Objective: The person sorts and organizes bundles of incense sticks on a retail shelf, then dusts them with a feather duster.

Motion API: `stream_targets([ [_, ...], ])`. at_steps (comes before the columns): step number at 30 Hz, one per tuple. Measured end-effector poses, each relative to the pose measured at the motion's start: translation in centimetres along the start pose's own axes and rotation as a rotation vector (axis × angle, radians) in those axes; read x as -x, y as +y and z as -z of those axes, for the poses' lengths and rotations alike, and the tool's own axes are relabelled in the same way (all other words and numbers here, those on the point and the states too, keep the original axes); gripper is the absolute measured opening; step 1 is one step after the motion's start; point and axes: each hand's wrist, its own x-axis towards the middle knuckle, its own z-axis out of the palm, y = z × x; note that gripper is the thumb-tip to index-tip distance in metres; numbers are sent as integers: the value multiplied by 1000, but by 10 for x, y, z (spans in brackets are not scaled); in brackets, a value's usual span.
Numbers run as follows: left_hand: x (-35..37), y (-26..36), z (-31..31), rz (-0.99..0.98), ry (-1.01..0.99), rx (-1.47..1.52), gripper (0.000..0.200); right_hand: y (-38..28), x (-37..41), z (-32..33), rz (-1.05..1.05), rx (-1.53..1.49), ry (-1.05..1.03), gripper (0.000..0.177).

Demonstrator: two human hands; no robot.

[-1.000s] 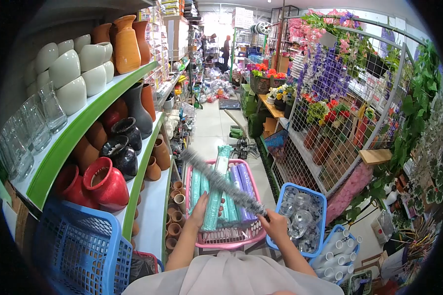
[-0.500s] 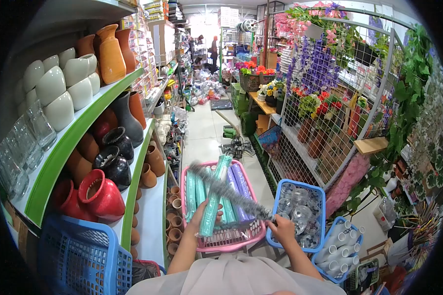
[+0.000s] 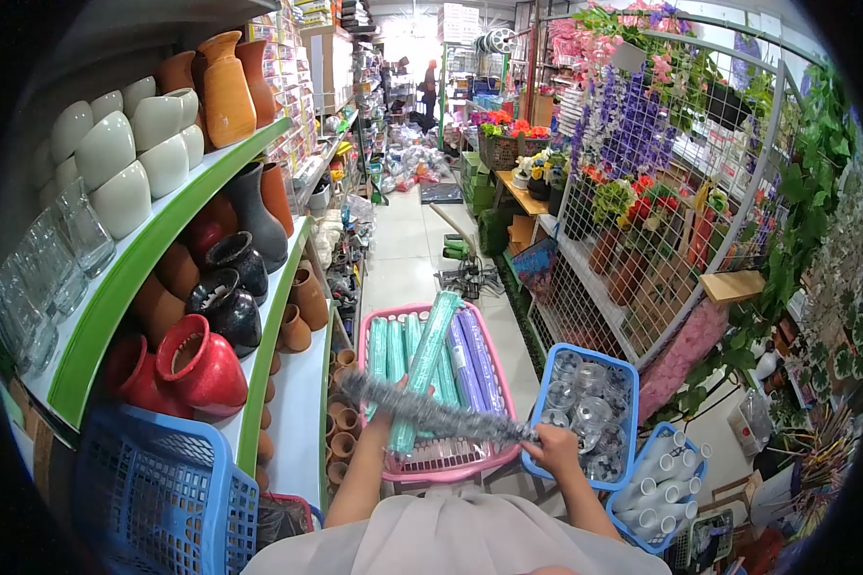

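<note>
A grey fluffy duster (image 3: 441, 410) lies slantwise across the view, its right end gripped in my right hand (image 3: 554, 448). My left hand (image 3: 389, 425) is closed round a green plastic-wrapped roll (image 3: 430, 364), which leans up and to the right; the duster passes over it and hides part of the hand. Beneath both, a pink basket (image 3: 504, 383) holds several green wrapped rolls (image 3: 379, 355) and purple wrapped rolls (image 3: 479, 364).
Shelves at left hold red vases (image 3: 201, 366), white pots (image 3: 115, 192) and glass vases. At right are a blue basket (image 3: 633, 383) of clear glassware, white vases (image 3: 657, 484) and a wire rack (image 3: 662, 326). A person (image 3: 430, 88) stands far down the aisle.
The duster's left end has dropped and swung leftward, so it lies lower across the green roll. The held roll has shifted slightly up and right. My right hand still grips the duster.
</note>
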Motion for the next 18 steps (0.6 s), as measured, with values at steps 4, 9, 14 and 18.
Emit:
stream_targets([
  [4,-11,-2,32,-25,-656,-12,53,-5,-4,-7,-425,-69,119,38],
  [9,3,-7,23,-262,-312,-490,57,-8,-4,9,-216,-58,2,37],
  [14,-4,-8,21,-112,-570,-134,56,-1,6,3,-247,-70,27,33],
  [18,-23,-7,41,-181,-453,-356,49,-2,2,2,-300,-42,60,35],
])
